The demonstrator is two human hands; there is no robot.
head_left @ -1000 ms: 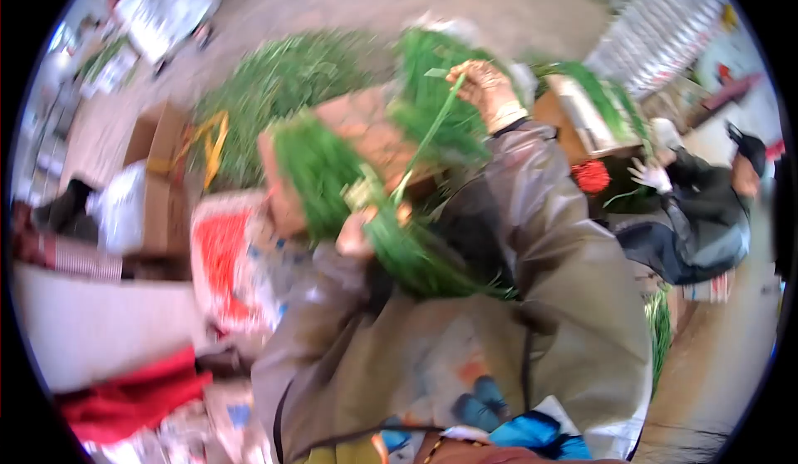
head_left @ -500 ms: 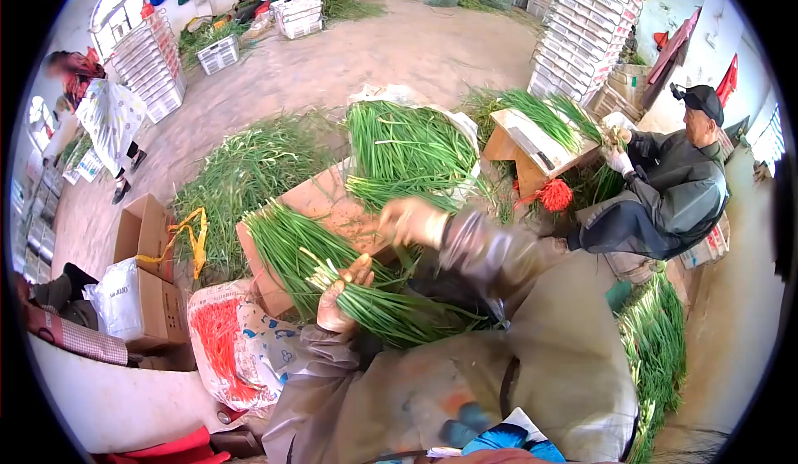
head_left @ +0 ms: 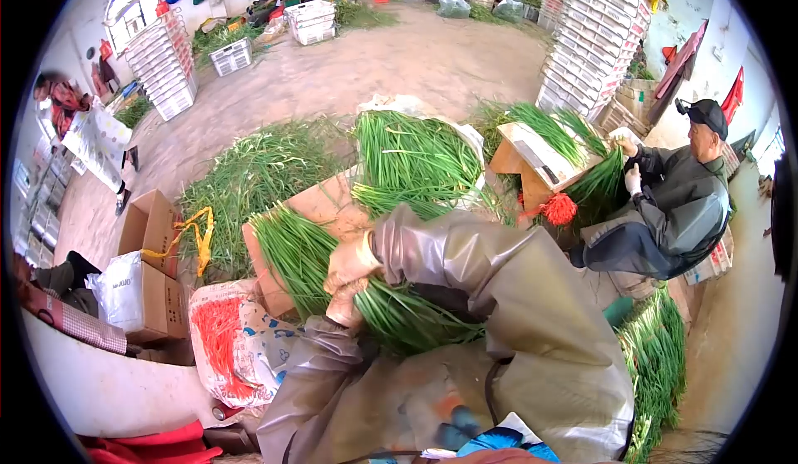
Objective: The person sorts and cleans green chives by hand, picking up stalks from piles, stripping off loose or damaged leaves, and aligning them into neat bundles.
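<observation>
A bunch of green chives (head_left: 416, 318) lies across my lap, its leaves pointing right. My left hand (head_left: 344, 306) is closed around the bunch near its stalk end. Directly above, my right hand (head_left: 351, 263) is closed at the same end and covers the stalk tips; its exact finger positions are partly hidden. Just left of both hands, a loose layer of chives (head_left: 291, 252) rests on a slanted wooden board (head_left: 320, 200). Behind the board, a larger heap of chives (head_left: 416, 152) sits on white sheeting.
Red ties (head_left: 218, 339) lie on a printed sack at left, near a cardboard box (head_left: 158, 302). Loose greens (head_left: 249, 169) cover the floor ahead. At right, a seated co-worker (head_left: 677, 185) handles chives by a small bench (head_left: 540, 156). Crate stacks (head_left: 594, 36) stand beyond.
My right hand has moved left and down from above the board to the bunch's stalk end beside my left hand. The co-worker's hands have shifted, lifting chives off the bench.
</observation>
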